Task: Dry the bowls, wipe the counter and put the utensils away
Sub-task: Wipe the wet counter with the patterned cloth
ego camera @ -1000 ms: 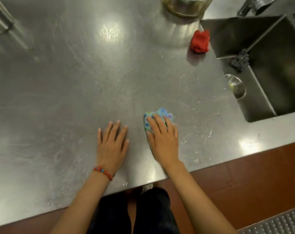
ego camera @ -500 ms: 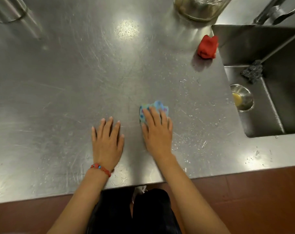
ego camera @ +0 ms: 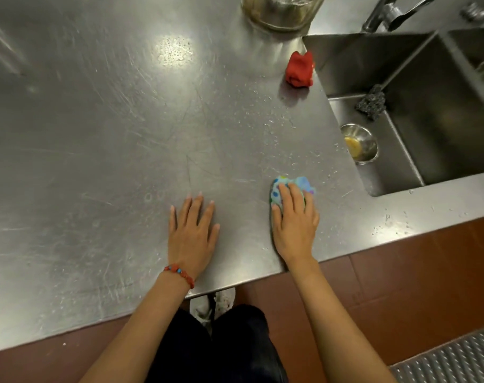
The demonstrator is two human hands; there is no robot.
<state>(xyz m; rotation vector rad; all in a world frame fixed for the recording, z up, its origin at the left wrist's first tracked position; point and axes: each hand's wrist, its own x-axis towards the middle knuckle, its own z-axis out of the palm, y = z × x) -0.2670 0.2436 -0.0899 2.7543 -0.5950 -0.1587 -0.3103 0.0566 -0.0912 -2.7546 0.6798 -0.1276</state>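
My right hand [ego camera: 294, 222] presses a blue patterned cloth [ego camera: 293, 185] flat on the steel counter [ego camera: 111, 147], near the front edge and left of the sink. Water droplets speckle the counter around and beyond the cloth. My left hand [ego camera: 192, 230] lies flat on the counter with fingers spread and holds nothing; a red bead bracelet is on its wrist. A small steel bowl [ego camera: 359, 145] with something yellow inside sits in the sink.
A crumpled red cloth [ego camera: 299, 69] lies by the sink's [ego camera: 395, 172] far left corner. A dark scouring pad [ego camera: 371, 102] sits in the sink. A large metal pot [ego camera: 279, 12] stands at the counter's back, with a tap [ego camera: 387, 12] at the upper right. Brown floor tiles lie below.
My right hand has slid the blue cloth to the right, away from my left hand and toward the sink. The left hand has stayed flat in place.
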